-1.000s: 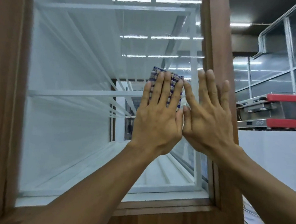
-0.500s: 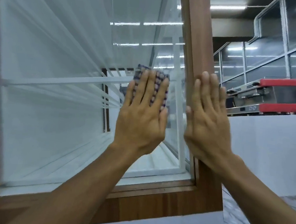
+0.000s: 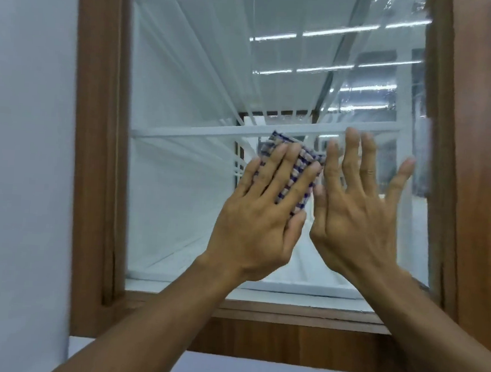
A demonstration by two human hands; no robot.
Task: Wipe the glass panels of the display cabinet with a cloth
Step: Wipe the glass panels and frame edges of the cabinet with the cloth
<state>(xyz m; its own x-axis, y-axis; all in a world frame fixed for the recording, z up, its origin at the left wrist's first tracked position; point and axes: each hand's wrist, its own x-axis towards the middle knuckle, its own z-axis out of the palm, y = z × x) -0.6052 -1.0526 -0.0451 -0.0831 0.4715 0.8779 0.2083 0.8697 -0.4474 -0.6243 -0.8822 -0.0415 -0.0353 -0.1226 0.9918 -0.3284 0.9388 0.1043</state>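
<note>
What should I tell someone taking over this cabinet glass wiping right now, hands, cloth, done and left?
Left hand: flat, pressing the checked cloth against the glass panel, mid-height, right of centre.
Right hand: open, fingers spread, beside the cloth, holding nothing.
Panel sits in the wooden frame.
Done: cannot tell which areas are already wiped.
Left: droplets or smears show at the upper right of the glass; wipe there, then probably the rest of the pane.
</note>
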